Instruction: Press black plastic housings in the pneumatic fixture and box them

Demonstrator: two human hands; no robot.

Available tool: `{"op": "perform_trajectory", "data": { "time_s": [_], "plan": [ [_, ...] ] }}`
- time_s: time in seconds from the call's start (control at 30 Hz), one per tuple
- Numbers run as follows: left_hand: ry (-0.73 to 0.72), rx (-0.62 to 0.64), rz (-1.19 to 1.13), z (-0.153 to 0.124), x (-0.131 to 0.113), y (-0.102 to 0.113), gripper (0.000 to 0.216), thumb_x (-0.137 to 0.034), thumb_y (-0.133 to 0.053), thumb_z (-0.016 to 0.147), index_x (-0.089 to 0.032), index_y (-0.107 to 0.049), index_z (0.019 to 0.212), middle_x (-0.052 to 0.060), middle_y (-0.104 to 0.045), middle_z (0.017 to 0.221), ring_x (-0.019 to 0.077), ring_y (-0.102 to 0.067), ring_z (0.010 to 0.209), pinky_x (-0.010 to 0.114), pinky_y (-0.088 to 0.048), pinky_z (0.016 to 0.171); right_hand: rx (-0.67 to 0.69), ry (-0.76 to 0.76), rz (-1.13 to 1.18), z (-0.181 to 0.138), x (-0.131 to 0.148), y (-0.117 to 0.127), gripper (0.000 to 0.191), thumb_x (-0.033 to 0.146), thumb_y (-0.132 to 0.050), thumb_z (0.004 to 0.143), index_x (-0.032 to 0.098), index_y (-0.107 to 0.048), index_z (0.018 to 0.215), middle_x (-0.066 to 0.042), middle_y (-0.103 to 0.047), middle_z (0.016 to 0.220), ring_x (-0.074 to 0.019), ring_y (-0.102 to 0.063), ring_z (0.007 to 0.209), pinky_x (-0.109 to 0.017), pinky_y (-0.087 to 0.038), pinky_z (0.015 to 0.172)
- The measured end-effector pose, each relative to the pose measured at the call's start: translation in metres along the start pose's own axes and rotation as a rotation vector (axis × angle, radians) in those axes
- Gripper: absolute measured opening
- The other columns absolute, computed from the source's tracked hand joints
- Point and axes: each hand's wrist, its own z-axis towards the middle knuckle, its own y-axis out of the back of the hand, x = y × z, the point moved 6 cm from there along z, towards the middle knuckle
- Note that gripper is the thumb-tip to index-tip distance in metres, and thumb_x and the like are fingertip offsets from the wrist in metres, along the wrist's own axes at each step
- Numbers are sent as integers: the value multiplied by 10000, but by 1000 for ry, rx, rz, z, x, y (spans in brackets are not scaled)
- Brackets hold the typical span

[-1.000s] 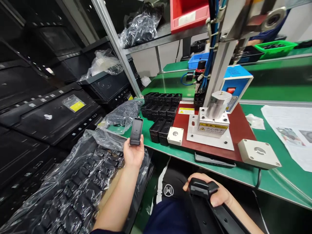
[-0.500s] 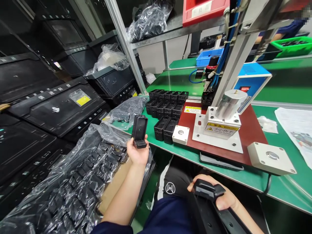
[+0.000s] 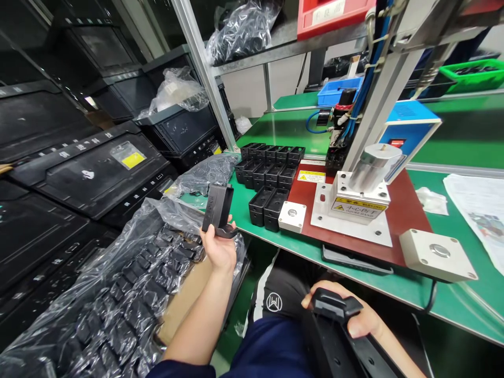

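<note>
My left hand [image 3: 220,249] grips the lower end of a black plastic housing [image 3: 217,210], held up above the plastic-lined box and left of the table edge. Its side wall now faces me, with the open hollow turned to the right. Down by my lap, my right hand [image 3: 364,317] is closed around a pair of longer black plastic parts [image 3: 334,307], whose far ends run out of the bottom of the view. On the green table, several black housings [image 3: 271,176] stand in rows, hollow side up.
Right of the rows, a press fixture [image 3: 360,199] sits on a red-brown base plate [image 3: 409,210], flanked by two white button boxes [image 3: 292,216] [image 3: 439,254]. At left, a box lined with clear plastic [image 3: 137,283] holds many black parts. Black crates [image 3: 90,163] are stacked beyond.
My left hand has turned the housing, so its outer side shows instead of its hollow, and moved slightly left. My right hand has barely moved.
</note>
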Motion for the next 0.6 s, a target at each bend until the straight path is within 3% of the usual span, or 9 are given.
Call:
{"op": "perform_trajectory", "data": {
  "time_s": [0.17, 0.33, 0.47, 0.6],
  "plan": [
    [59, 36, -84, -3, -5, -5, 334, -234, -658, 747, -178, -616, 1073, 72, -711, 1013, 220, -706, 859, 360, -580, 784, -17, -16, -20, -1, -2, 3, 682, 303, -869, 615, 233, -644, 1256, -159, -647, 1216, -277, -653, 1043, -335, -490, 891],
    [240, 115, -131, -11, -7, -9, 397, -118, -674, 721, -174, -646, 1113, 103, -674, 1181, 256, -639, 1112, 414, -507, 1003, -2, -10, -29, 3, 1, -1, 672, 315, -866, 600, 244, -659, 1235, -144, -655, 1207, -264, -660, 1027, -319, -494, 866],
    [179, 236, -49, -19, -14, -10, 469, -103, -741, 669, -291, -660, 1092, 41, -671, 1208, 258, -585, 1201, 464, -491, 1018, 16, 1, 8, 8, 2, -6, 654, 296, -864, 599, 226, -668, 1219, -141, -659, 1198, -254, -661, 1019, -313, -491, 873],
    [99, 262, 21, -28, -18, -9, 455, -80, -793, 614, -313, -668, 984, -12, -720, 1011, 206, -654, 1056, 407, -534, 945, 57, 37, 21, 10, 3, -9, 675, 276, -863, 610, 194, -647, 1245, -166, -653, 1197, -264, -650, 1047, -333, -482, 903]
  ]
}}
